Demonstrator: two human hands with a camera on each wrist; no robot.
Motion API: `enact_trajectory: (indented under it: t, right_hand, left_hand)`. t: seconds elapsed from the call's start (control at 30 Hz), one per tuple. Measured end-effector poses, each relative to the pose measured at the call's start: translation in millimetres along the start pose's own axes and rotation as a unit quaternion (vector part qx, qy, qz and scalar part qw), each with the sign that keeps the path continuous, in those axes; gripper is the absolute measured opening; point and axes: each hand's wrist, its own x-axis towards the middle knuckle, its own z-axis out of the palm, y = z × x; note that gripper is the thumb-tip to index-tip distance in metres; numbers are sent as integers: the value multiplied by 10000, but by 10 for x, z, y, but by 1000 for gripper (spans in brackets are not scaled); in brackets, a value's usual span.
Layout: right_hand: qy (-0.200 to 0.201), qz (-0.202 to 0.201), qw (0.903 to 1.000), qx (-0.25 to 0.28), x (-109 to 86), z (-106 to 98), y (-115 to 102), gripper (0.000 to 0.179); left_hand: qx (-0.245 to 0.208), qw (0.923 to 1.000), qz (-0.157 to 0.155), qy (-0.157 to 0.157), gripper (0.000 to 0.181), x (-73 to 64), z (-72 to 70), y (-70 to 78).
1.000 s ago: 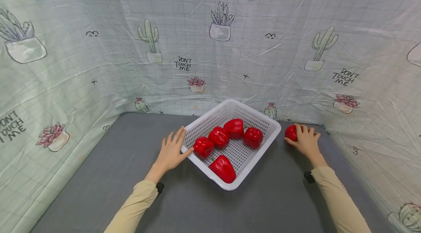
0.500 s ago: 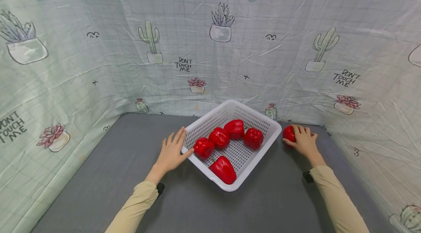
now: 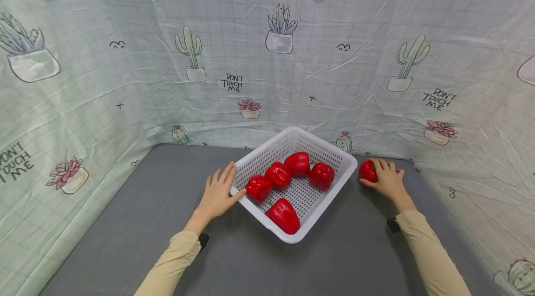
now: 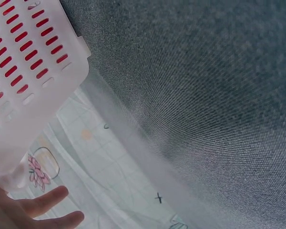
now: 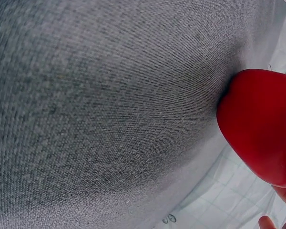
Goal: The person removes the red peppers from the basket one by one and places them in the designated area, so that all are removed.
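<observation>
A white perforated plastic basket (image 3: pixel 267 228) sits at an angle on the grey table and contains several red bell peppers (image 3: pixel 297 164). My left hand (image 3: pixel 216 195) rests against its left corner, fingers straight and spread, thumb on the rim; in the left wrist view two fingertips (image 4: pixel 50 200) stick out past the basket wall (image 4: pixel 62 81). Right of the basket, my right hand (image 3: pixel 389 180) holds another red bell pepper (image 3: pixel 367 172) between thumb and fingers. That bell pepper (image 5: pixel 260 124) appears to rest on the table in the right wrist view, where most of the hand is out of frame.
The grey tabletop (image 3: pixel 138 221) extends on both sides and in front of the basket. Behind it and along both sides hangs a pale curtain (image 3: pixel 309 73) printed with cacti, close to the basket's far corner and the right hand.
My right hand has shifted slightly left with the bell pepper, towards the basket, and has since stayed nearly still. The left hand and basket look unmoved.
</observation>
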Motion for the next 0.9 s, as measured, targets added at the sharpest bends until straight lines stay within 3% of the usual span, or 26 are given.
enact_trajectory:
  t: [0.53, 0.9]
  right_hand:
    - [38, -26, 10000, 1, -40, -32, -12, 78]
    - [569, -342, 9978, -28, -101, -140, -120, 76]
  left_hand:
    - [-10, 10000, 4, 49, 77, -6, 6, -7]
    - [72, 9999, 37, 108, 77, -9, 16, -8]
